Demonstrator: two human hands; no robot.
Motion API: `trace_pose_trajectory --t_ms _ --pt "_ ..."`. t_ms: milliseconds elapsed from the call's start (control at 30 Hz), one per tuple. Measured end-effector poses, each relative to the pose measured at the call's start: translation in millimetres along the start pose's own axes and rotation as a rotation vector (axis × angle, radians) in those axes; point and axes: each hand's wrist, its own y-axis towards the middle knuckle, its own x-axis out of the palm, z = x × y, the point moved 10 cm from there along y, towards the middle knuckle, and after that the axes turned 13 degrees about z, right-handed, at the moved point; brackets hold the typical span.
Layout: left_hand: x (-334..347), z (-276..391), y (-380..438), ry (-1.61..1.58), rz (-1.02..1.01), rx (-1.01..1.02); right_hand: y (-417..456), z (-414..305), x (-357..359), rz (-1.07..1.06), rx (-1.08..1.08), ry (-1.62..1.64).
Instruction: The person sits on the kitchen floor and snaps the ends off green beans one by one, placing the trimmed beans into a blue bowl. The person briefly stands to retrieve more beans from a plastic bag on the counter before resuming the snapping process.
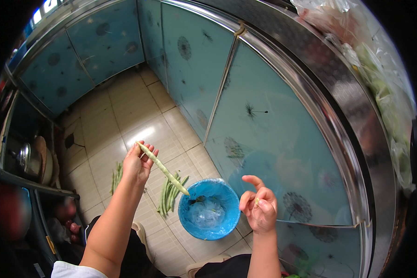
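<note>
A long pale green bean pod is held near one end between the thumb and fingers of my left hand. Its far end reaches over the rim of a blue plastic bin lined with a clear bag. To the right of the bin, my right hand is raised, a small greenish-yellow bit pinched between thumb and finger. Several green beans lie on the floor left of the bin. Another bunch of beans lies farther left, partly behind my left forearm.
Blue-green cabinet doors stand along the right and far side above the tiled floor. At left, a dark rack holds a lidded pot. Plastic bags sit on the steel counter at right.
</note>
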Motion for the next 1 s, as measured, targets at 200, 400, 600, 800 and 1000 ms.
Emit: trace_pose_trajectory --t_ms 200,400,600,800,1000 --pt "6 -15 -17 -0.042 -0.012 -0.075 -12 87 -5 -0.043 0.354 -0.417" --pt "9 -20 -25 -0.078 -0.027 -0.099 -23 116 -1 -0.007 0.508 -0.449" --pt "16 -24 -39 0.023 -0.109 -0.064 -17 90 11 -0.065 -0.028 -0.932" --pt "17 -101 -113 0.581 -0.528 -0.2 -16 86 13 -0.026 -0.108 -1.026" --pt "15 -79 -105 0.597 -0.411 0.078 -29 88 45 -0.237 -0.34 -1.322"
